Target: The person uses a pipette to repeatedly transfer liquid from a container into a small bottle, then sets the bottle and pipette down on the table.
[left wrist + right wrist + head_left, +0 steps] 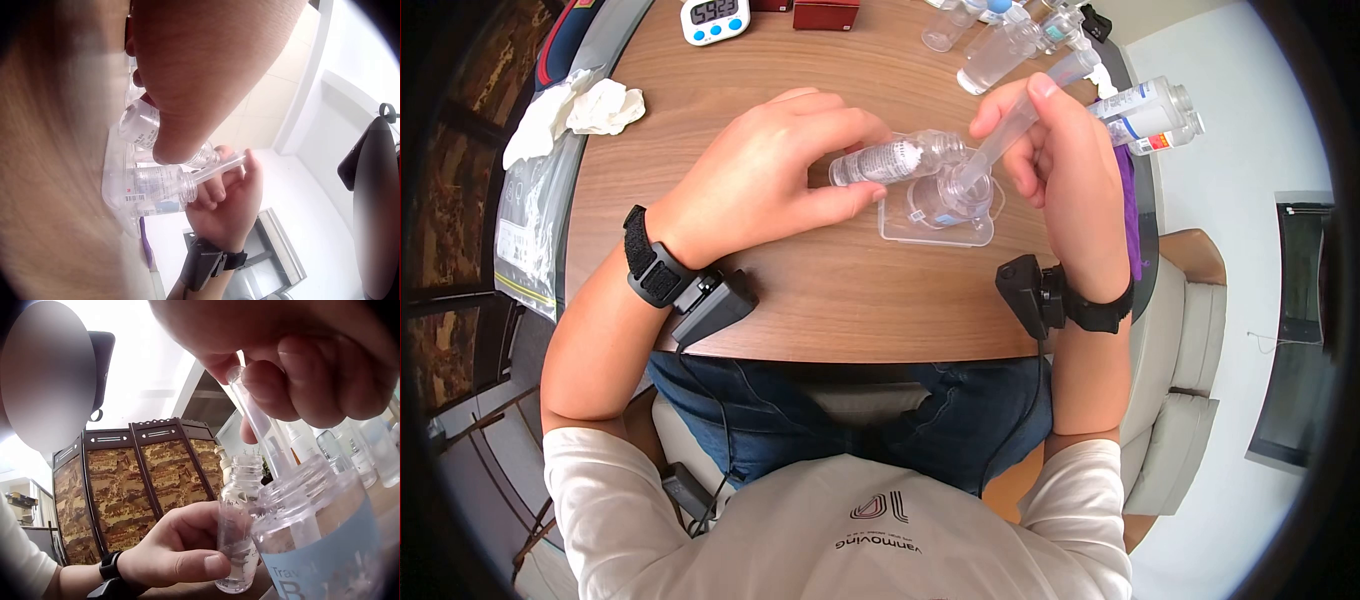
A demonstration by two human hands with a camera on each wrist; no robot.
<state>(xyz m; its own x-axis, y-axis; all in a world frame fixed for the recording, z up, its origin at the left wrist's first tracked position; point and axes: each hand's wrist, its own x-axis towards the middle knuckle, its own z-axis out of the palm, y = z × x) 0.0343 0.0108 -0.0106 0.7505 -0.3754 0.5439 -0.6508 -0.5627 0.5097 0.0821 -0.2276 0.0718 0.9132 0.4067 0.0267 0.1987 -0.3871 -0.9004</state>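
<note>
My left hand (775, 165) grips a small clear bottle (880, 162) with fine print, thumb on its near side. In the head view it leans toward the right; its threaded neck (245, 467) has no cap. Beside it a wider clear bottle (947, 208) with a blue label (331, 550) stands uncapped on a shallow clear plastic tray (940, 239). My right hand (1072, 165) pinches a translucent plastic dropper tube (1007, 137) between thumb and fingers. The tube slants down through the wider bottle's mouth, its lower end inside.
Several clear bottles (995, 60) stand at the back right, and labelled bottles (1135, 115) are beyond my right hand. A digital timer (715, 18) and a red box (826, 14) sit at the back. Crumpled white tissue (605, 106) lies at the left by a plastic bag (525, 235).
</note>
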